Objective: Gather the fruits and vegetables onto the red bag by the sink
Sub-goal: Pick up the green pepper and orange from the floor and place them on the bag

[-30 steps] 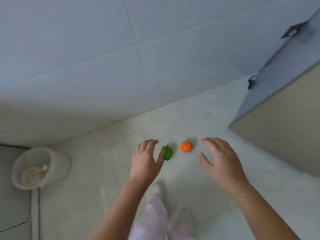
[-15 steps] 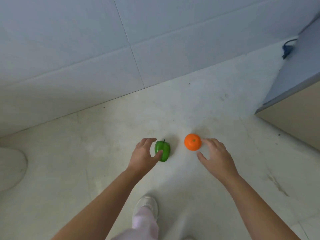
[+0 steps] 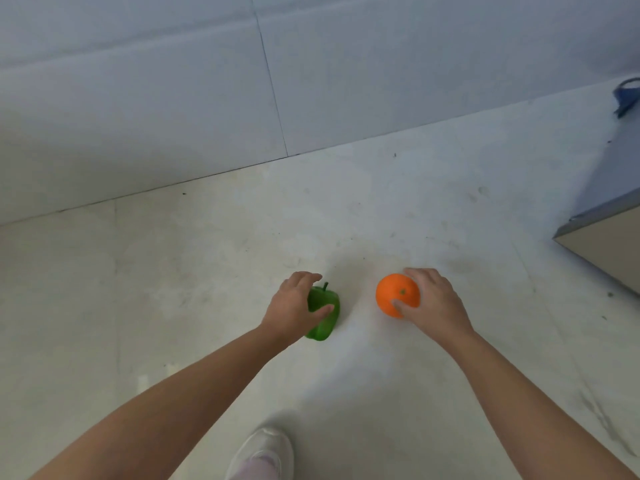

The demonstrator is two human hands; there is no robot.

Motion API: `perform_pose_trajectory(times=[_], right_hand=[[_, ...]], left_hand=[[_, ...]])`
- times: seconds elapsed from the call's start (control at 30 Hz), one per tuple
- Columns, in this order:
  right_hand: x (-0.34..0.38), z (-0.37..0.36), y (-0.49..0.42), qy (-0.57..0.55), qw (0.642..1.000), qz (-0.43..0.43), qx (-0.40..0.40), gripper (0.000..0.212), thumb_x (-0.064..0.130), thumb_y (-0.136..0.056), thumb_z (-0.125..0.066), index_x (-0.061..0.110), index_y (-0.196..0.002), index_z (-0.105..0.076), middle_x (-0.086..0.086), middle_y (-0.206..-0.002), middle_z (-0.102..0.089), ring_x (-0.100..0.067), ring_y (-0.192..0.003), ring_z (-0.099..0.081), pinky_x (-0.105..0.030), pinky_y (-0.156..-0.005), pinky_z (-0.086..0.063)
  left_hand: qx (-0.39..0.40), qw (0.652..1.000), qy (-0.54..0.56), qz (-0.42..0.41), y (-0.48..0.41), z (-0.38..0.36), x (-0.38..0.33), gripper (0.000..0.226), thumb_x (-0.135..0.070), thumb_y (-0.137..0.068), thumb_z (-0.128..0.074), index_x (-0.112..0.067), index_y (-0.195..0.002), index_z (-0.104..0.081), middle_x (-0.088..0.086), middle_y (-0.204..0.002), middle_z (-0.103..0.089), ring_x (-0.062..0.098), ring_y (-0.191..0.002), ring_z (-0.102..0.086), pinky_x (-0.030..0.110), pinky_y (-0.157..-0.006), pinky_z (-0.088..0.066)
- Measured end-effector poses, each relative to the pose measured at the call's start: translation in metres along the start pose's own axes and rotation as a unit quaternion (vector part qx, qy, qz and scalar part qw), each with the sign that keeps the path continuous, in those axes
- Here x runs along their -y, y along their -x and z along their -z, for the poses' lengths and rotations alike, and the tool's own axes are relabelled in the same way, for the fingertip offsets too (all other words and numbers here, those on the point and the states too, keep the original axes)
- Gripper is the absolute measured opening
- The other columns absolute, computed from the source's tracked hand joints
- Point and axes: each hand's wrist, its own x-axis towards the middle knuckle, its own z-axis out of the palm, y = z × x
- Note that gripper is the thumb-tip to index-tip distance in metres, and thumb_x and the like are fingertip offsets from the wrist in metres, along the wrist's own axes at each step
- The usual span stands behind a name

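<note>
On floor (image 3: pixel 207 271), perhaps dusty: pepper (image 3: pixel 322 296), orange (image 3: pixel 393 294).

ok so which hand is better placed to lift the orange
Right. The right hand wraps the orange, thumb on its near side; the left hand is busy gripping the green pepper beside it.

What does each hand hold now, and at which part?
The left hand grips the green pepper, fingers at its stem end, thumb across its middle. The right hand grips the orange round its right side.
</note>
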Motion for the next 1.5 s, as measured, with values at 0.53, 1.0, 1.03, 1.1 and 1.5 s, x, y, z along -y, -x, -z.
perform_pose_trajectory(times=[0.53,1.0,1.03,1.1,1.5], right_hand=[[-0.007,-0.031,0.001,-0.082,0.995,-0.039,0.039,0.069,0.02,-0.072,-0.072,0.023,-0.132,-0.039,-0.01,-0.13,-0.036,-0.029,-0.116,-0.044,-0.036,-0.093,-0.04],[-0.008,-0.045,0.002,-0.144,0.987,-0.068,0.02,0.071,0.018,-0.072,-0.074,0.026,-0.132,-0.037,-0.01,-0.126,-0.032,-0.03,-0.105,-0.049,-0.036,-0.088,-0.044],[-0.008,-0.045,0.001,-0.146,0.987,-0.07,0.023,0.07,0.018,-0.072,-0.074,0.026,-0.131,-0.037,-0.01,-0.126,-0.032,-0.03,-0.105,-0.049,-0.037,-0.088,-0.044],[-0.007,-0.044,-0.001,-0.152,0.985,-0.078,0.026,0.07,0.018,-0.072,-0.074,0.027,-0.131,-0.038,-0.009,-0.126,-0.032,-0.03,-0.105,-0.049,-0.038,-0.089,-0.045],[0.045,0.014,0.05,-0.298,0.939,-0.17,-0.016,0.064,0.019,-0.07,-0.076,0.031,-0.122,-0.041,0.0,-0.114,-0.034,-0.018,-0.092,-0.045,-0.028,-0.075,-0.037]], left_hand=[[0.006,0.984,0.123,0.127,-0.008,-0.038,0.008,0.074,-0.031,-0.071,-0.076,-0.016,-0.132,-0.037,0.004,-0.13,-0.038,0.019,-0.108,-0.044,0.034,-0.092,-0.046],[0.012,0.982,0.141,0.124,-0.01,-0.048,0.01,0.067,-0.031,-0.07,-0.077,-0.017,-0.125,-0.04,0.002,-0.123,-0.037,0.018,-0.101,-0.045,0.031,-0.083,-0.05],[0.01,0.982,0.142,0.125,-0.01,-0.048,0.01,0.067,-0.031,-0.07,-0.077,-0.017,-0.125,-0.04,0.002,-0.123,-0.037,0.018,-0.101,-0.045,0.031,-0.083,-0.05],[0.008,0.981,0.148,0.129,-0.01,-0.049,0.008,0.067,-0.03,-0.07,-0.077,-0.017,-0.125,-0.041,0.002,-0.123,-0.037,0.018,-0.102,-0.045,0.029,-0.082,-0.05],[-0.054,0.967,0.2,0.149,0.023,0.03,-0.041,0.061,-0.023,-0.066,-0.079,-0.02,-0.118,-0.046,-0.001,-0.115,-0.044,0.016,-0.096,-0.049,0.012,-0.054,-0.043]])
